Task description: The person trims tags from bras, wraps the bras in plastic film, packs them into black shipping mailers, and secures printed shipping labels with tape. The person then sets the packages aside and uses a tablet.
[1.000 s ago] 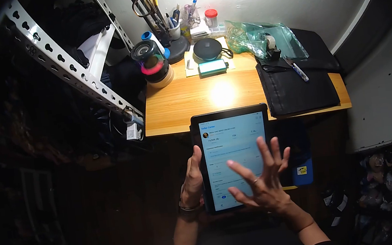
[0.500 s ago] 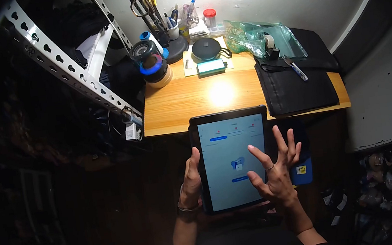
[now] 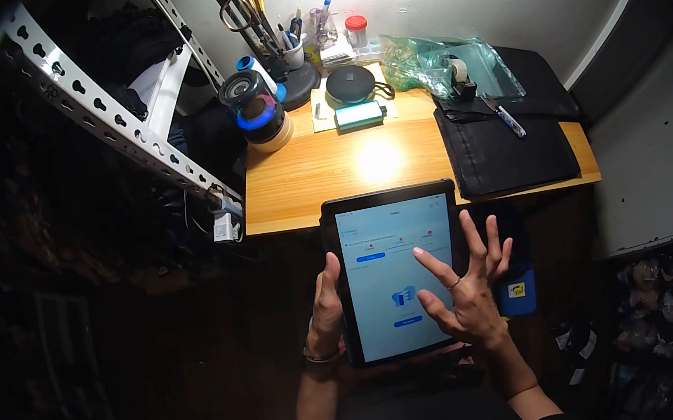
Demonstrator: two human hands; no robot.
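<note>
A tablet [image 3: 406, 343] with a dark frame and a lit, pale blue screen is held upright in front of my body, just before the desk's near edge. My left hand [image 3: 328, 306] grips its left side, the thumb along the edge and the other fingers hidden behind. Over the screen's right half hovers my right hand [image 3: 472, 294], its fingers spread. The index fingertip is at the upper middle of the screen; whether it touches the glass I cannot tell. A ring is on that hand.
On the wooden desk [image 3: 323, 162] are a cylindrical speaker [image 3: 259, 115], a round black device [image 3: 350, 85], a teal box [image 3: 360, 116], black folded fabric [image 3: 504, 149], a cutter [image 3: 511, 121] and a tape dispenser [image 3: 462, 84]. A white metal shelf [image 3: 115, 123] stands left.
The screen's content has shifted downward, with extra lines showing at the top. My right index finger has moved slightly left and stays over the screen. My left hand keeps its hold.
</note>
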